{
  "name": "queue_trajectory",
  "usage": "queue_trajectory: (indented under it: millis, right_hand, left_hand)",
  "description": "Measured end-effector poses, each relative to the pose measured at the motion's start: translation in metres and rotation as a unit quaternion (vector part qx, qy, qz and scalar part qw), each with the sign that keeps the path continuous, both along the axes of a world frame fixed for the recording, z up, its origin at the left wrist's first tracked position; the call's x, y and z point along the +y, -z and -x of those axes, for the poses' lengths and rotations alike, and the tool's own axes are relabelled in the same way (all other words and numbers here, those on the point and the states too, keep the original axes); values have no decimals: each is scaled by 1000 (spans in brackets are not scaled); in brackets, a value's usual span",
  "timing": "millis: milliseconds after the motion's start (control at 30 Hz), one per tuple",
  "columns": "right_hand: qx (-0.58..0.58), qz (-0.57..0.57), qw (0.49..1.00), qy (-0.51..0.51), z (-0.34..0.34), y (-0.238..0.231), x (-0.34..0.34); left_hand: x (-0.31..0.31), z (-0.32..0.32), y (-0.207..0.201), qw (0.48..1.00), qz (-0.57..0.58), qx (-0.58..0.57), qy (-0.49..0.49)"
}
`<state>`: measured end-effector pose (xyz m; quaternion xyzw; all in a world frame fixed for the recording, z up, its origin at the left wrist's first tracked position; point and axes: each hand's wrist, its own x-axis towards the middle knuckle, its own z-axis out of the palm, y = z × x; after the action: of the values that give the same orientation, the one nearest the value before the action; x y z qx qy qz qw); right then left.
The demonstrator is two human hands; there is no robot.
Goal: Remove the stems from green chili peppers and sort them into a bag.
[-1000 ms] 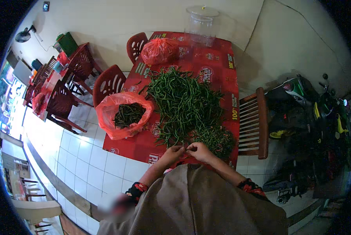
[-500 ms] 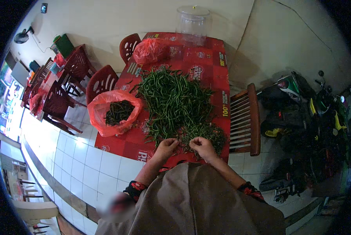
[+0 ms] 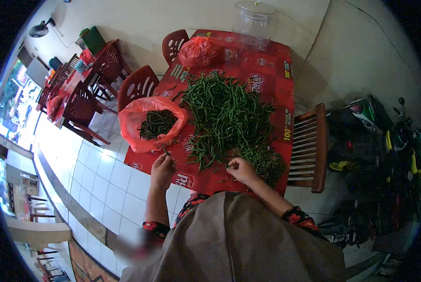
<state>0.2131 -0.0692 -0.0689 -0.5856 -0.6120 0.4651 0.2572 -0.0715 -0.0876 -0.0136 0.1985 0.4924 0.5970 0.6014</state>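
A broad heap of long, thin green chilies [image 3: 227, 110] covers the middle of the red table. Below the open red plastic bag [image 3: 128, 131], my left hand [image 3: 162, 171] pinches a green chili [image 3: 166, 152], whose end sticks up past the fingertips. Inside the bag lie darker chilies [image 3: 156, 126]. My right hand [image 3: 242, 170] is closed in a pinch beside a smaller pile of stems and bits [image 3: 269, 164]; what its fingertips hold, if anything, is too small to make out.
On the table's far side sit a tied red bag [image 3: 198, 52] and a clear lidded container [image 3: 253, 28]. A wooden chair [image 3: 309, 150] stands against the right side, red chairs [image 3: 139, 87] on the left. Motorbikes [image 3: 379, 141] are parked at right.
My left hand has moved left, away from my right hand, toward the open bag with a chili in its fingers. The right hand stays beside the small pile. The view has shifted slightly.
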Motion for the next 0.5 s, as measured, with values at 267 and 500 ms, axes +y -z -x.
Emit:
queue_trajectory:
  millis: [267, 500]
  right_hand:
    - [-175, -193, 965, -32, 50, 46, 26]
    - [41, 48, 987, 145, 49, 7, 29]
  left_hand:
    - [30, 61, -9, 999, -25, 31, 2]
    - [99, 119, 1, 998, -55, 18, 21]
